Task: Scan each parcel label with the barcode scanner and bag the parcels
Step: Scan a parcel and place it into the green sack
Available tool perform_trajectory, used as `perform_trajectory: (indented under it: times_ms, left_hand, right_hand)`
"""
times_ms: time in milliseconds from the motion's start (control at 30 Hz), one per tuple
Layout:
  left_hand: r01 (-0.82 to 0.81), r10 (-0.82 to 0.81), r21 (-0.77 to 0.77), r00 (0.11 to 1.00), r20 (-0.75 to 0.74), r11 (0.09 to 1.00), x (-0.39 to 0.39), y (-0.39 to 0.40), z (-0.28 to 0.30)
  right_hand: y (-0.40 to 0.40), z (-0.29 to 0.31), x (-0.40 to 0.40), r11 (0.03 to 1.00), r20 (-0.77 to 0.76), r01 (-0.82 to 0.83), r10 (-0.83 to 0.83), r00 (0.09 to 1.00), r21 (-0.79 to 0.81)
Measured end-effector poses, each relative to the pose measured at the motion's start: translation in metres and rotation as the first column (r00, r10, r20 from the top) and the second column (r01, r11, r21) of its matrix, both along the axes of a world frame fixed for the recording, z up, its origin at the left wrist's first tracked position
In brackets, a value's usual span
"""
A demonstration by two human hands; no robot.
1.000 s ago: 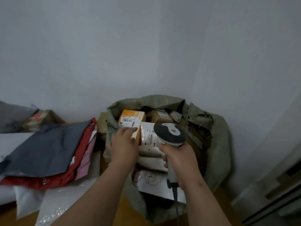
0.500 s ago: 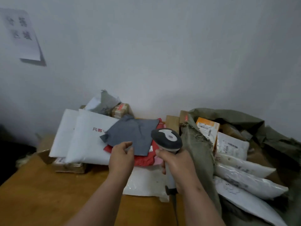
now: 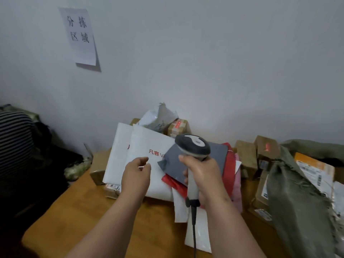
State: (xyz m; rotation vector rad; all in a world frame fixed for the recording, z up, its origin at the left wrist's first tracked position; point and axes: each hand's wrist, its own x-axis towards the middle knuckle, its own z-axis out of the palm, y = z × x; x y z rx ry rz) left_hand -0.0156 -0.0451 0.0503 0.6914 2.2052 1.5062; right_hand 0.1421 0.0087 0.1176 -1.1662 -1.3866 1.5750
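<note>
While the right hand [image 3: 202,174] grips the barcode scanner [image 3: 192,146] by its handle, the left hand [image 3: 136,175] hovers empty, fingers loosely curled, over the white mailer [image 3: 147,146] on the table [image 3: 89,220]. Parcels lie heaped on each other, beside the green sack [image 3: 297,202]. Pulling one could make others slide off, and the scanner's cord [image 3: 194,233] might snag.
</note>
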Motion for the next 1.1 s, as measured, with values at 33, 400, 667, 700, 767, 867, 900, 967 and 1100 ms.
perform_trajectory:
  times_ms: [33,400,667,700,767,867,900,967,1100]
  left_hand:
    - [-0.003,0.003,0.004,1.0,-0.016,1.0,-0.006,0.004,0.003]
    - [0.011,-0.011,-0.015,1.0,-0.021,1.0,-0.087,0.095,0.014]
    - [0.134,-0.139,-0.064,0.988,-0.075,0.989,-0.168,0.188,0.008]
    - [0.158,-0.165,-0.082,0.982,-0.093,0.984,-0.18,0.199,0.005]
    - [0.191,-0.209,-0.125,0.966,-0.152,0.974,-0.2,0.221,0.0]
    - [0.201,-0.252,-0.206,0.932,-0.262,0.958,-0.223,0.255,-0.009]
    - [0.207,-0.276,-0.248,0.916,-0.292,0.947,-0.23,0.268,-0.012]
    - [0.215,-0.341,-0.349,0.871,-0.353,0.912,-0.244,0.294,-0.018]
    - [0.278,-0.464,-0.47,0.816,-0.345,0.838,-0.264,0.334,-0.038]
  right_hand:
    - [0.008,0.0,-0.006,1.0,-0.023,0.019,-0.019,1.0,-0.009]
    - [0.102,-0.011,-0.095,0.997,-0.077,0.001,-0.007,0.997,-0.074]
    - [0.16,-0.033,-0.165,0.989,-0.062,0.084,-0.093,0.994,-0.125]
    - [0.166,-0.038,-0.175,0.987,-0.045,0.087,-0.094,0.995,-0.137]
    - [0.177,-0.05,-0.192,0.983,-0.014,0.102,-0.106,0.994,-0.153]
    - [0.192,-0.065,-0.214,0.974,0.021,0.15,-0.148,0.989,-0.172]
    - [0.198,-0.07,-0.22,0.97,0.03,0.169,-0.166,0.986,-0.178]
    - [0.209,-0.077,-0.23,0.965,0.043,0.191,-0.186,0.982,-0.181]
    - [0.224,-0.088,-0.237,0.964,0.058,0.198,-0.191,0.98,-0.178]
